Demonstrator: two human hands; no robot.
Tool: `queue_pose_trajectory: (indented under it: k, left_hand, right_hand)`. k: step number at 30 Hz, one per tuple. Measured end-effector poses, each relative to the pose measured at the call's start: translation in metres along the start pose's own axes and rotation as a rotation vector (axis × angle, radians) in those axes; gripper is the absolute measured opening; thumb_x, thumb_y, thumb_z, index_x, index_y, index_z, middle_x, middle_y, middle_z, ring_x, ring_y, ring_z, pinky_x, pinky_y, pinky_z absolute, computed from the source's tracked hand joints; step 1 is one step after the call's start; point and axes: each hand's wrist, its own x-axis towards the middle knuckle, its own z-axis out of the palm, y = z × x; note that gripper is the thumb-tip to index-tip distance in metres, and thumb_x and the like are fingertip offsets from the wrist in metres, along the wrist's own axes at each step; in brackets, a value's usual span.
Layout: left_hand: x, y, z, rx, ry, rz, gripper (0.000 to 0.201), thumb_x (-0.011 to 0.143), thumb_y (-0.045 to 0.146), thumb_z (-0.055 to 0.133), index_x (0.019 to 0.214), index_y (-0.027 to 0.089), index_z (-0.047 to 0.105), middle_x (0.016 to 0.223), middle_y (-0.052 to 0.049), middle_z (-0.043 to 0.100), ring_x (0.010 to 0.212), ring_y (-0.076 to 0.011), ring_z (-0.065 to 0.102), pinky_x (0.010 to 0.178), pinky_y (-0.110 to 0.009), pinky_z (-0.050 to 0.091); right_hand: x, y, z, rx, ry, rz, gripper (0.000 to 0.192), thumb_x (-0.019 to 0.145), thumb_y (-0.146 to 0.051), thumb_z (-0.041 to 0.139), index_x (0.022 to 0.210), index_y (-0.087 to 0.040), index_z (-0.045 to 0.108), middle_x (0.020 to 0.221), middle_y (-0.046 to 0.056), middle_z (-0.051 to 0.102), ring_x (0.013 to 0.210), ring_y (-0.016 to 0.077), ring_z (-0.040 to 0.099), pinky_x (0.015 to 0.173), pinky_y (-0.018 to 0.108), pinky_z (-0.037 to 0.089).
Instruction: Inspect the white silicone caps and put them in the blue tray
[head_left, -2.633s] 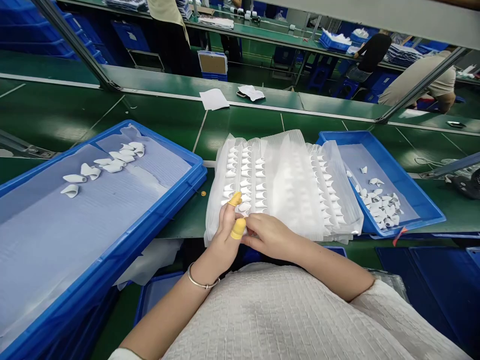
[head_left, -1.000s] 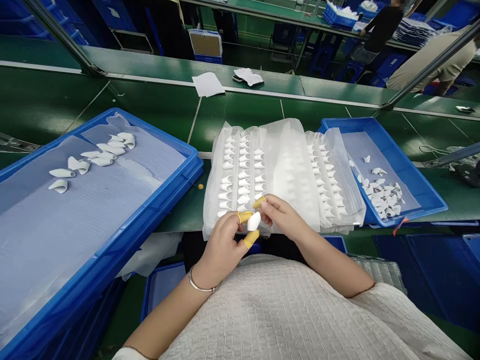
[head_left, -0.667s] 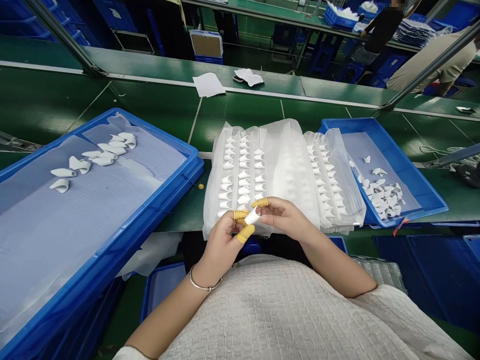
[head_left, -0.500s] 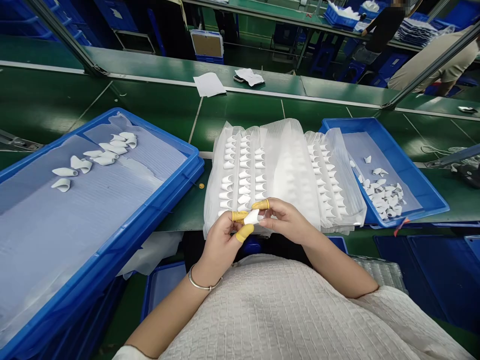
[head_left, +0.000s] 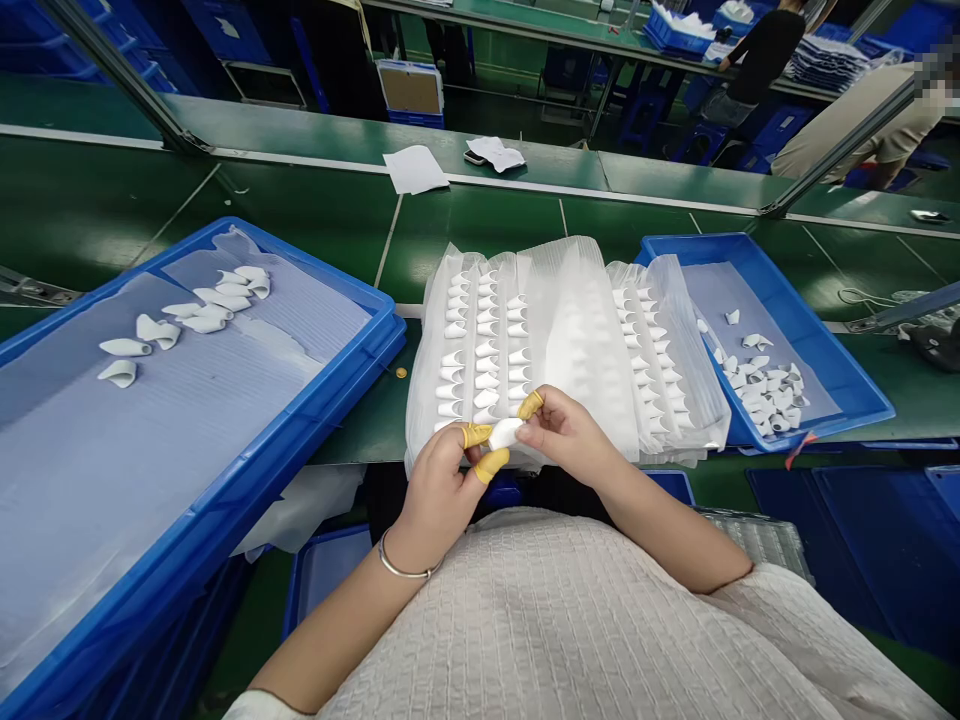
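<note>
1. The white piece [head_left: 505,432] is showing a smooth, plain surface and a rounded, curved form, its right end partly disappearing behind fingertips.
2. It is sitting between the left hand [head_left: 439,485] and the right hand [head_left: 574,435], appearing over the near part of a translucent plastic sheet [head_left: 574,300].
3. The left grip is pinching the piece between thumb and forefinger, both wearing yellow finger covers [head_left: 491,466].
4. The right thumb is meeting the right end while the covered forefinger is curling above; I cannot tell whether this grip is grasping it.
5. The left blue tray [head_left: 341,375] is holding a pale liner and a loose group of white pointed pieces [head_left: 210,318] towards its far end.
6. The right blue tray [head_left: 814,335] is holding a heap of smaller-looking white pieces [head_left: 772,400] near its front, with a few lying apart.
7. The plastic sheet is carrying rows of similar pieces in its channels, its right side just overlapping the right tray.
8. The left tray is reaching past the near edge of the green desk [head_left: 450,215]; a narrow strip of desk is running between that tray and the sheet, and a wider one is stretching behind them.
</note>
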Motion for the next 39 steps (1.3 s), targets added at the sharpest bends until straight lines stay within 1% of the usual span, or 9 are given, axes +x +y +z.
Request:
queue_pose_trajectory:
  k: [4, 6, 10, 13, 18, 21, 24, 32, 39]
  left_hand:
    - [0.002, 0.0007, 0.0001, 0.071, 0.041, 0.123, 0.015, 0.089, 0.029, 0.066, 0.085, 0.019, 0.056, 0.073, 0.001, 0.059, 0.065, -0.0139, 0.056, 0.061, -0.026, 0.046]
    - [0.0029, 0.0004, 0.0003, 0.08, 0.049, 0.143, 0.015, 0.09, 0.028, 0.065, 0.085, 0.019, 0.055, 0.073, 0.001, 0.058, 0.064, -0.0139, 0.056, 0.061, -0.026, 0.046]
    - [0.0019, -0.0019, 0.0011, 0.086, 0.067, 0.151, 0.012, 0.09, 0.027, 0.065, 0.087, 0.019, 0.055, 0.077, 0.001, 0.058, 0.066, -0.0138, 0.056, 0.062, -0.027, 0.047]
    - [0.0006, -0.0023, 0.0015, 0.082, 0.045, 0.09, 0.012, 0.089, 0.027, 0.065, 0.092, 0.019, 0.057, 0.078, 0.001, 0.058, 0.068, -0.0146, 0.056, 0.065, -0.029, 0.048]
    - [0.0031, 0.0025, -0.0001, -0.032, -0.17, -0.128, 0.033, 0.088, 0.033, 0.065, 0.117, 0.02, 0.056, 0.078, 0.001, 0.058, 0.069, -0.0155, 0.058, 0.065, -0.03, 0.05]
    - [0.0047, 0.0045, -0.0002, -0.076, -0.216, -0.185, 0.023, 0.087, 0.038, 0.065, 0.101, 0.02, 0.06, 0.076, 0.001, 0.059, 0.066, -0.015, 0.057, 0.062, -0.029, 0.049]
    - [0.0032, 0.0039, 0.0015, -0.126, -0.202, -0.224, 0.025, 0.084, 0.042, 0.068, 0.087, 0.02, 0.055, 0.071, 0.002, 0.059, 0.062, -0.014, 0.057, 0.058, -0.027, 0.047]
    - [-0.0013, 0.0015, 0.004, 0.073, -0.18, -0.137, 0.037, 0.084, 0.049, 0.066, 0.071, 0.021, 0.045, 0.065, 0.001, 0.059, 0.059, -0.0163, 0.056, 0.054, -0.028, 0.042]
    - [-0.0009, 0.0006, 0.0033, 0.121, -0.194, -0.121, 0.035, 0.085, 0.046, 0.065, 0.07, 0.022, 0.045, 0.065, 0.001, 0.059, 0.058, -0.0168, 0.055, 0.053, -0.028, 0.041]
  right_hand:
    - [0.0008, -0.0017, 0.0028, 0.028, -0.038, 0.032, 0.033, 0.088, -0.047, 0.066, 0.075, -0.019, 0.056, 0.074, -0.001, 0.056, 0.068, 0.0128, 0.051, 0.067, 0.028, 0.042]
    - [0.0022, -0.0009, 0.0016, 0.065, -0.045, 0.066, 0.036, 0.091, -0.05, 0.061, 0.073, -0.018, 0.059, 0.071, 0.001, 0.06, 0.066, 0.0127, 0.051, 0.065, 0.027, 0.042]
    - [0.0037, 0.0018, -0.0011, 0.159, -0.024, 0.141, 0.038, 0.09, -0.052, 0.061, 0.074, -0.017, 0.06, 0.071, 0.001, 0.061, 0.063, 0.012, 0.052, 0.061, 0.026, 0.04]
    - [0.0022, 0.0007, -0.001, 0.137, -0.06, 0.162, 0.03, 0.083, -0.047, 0.07, 0.079, -0.018, 0.061, 0.072, -0.001, 0.06, 0.064, 0.0119, 0.052, 0.062, 0.026, 0.041]
    - [-0.0012, -0.0051, -0.0008, 0.02, -0.103, 0.091, 0.017, 0.083, -0.033, 0.07, 0.083, -0.017, 0.063, 0.078, -0.001, 0.059, 0.073, 0.0133, 0.054, 0.069, 0.028, 0.042]
    - [-0.0014, -0.0038, -0.0004, 0.022, -0.086, 0.138, 0.017, 0.082, -0.033, 0.07, 0.082, -0.017, 0.064, 0.07, -0.003, 0.055, 0.065, 0.0119, 0.05, 0.062, 0.026, 0.04]
    - [-0.0012, -0.0009, 0.0009, 0.077, -0.052, 0.213, 0.02, 0.082, -0.035, 0.069, 0.078, -0.017, 0.062, 0.063, -0.004, 0.055, 0.057, 0.0103, 0.049, 0.056, 0.024, 0.039]
    - [0.0008, -0.0036, 0.0073, 0.14, 0.004, 0.304, 0.021, 0.075, -0.032, 0.068, 0.066, -0.018, 0.056, 0.053, -0.005, 0.055, 0.046, 0.0081, 0.048, 0.047, 0.021, 0.036]
    - [0.0016, -0.0008, 0.0077, 0.206, 0.0, 0.319, 0.014, 0.069, -0.026, 0.066, 0.064, -0.018, 0.056, 0.05, -0.005, 0.055, 0.045, 0.0079, 0.048, 0.046, 0.02, 0.034]
